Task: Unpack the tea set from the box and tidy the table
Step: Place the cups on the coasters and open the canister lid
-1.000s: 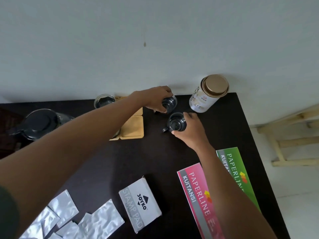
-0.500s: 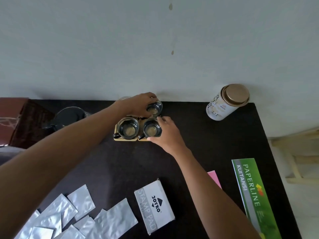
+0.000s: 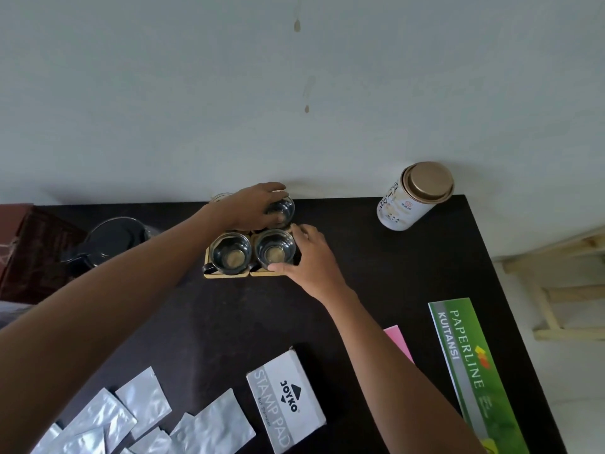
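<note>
Both hands have barely shifted in the last half second, each staying on the cup it was setting down. Left hand point(image 3: 252, 208) curls over the far cup point(image 3: 281, 209); right hand point(image 3: 306, 257) grips the near cup point(image 3: 275, 251) by its side, thumb at the rim. A third cup point(image 3: 230, 253) sits free just left of it, all on wooden coasters point(image 3: 209, 273) on the dark surface point(image 3: 229, 322). Thin glass like this is probably light, slick and brittle, so holding low round the wall or by the small dark handle seems safest.
</note>
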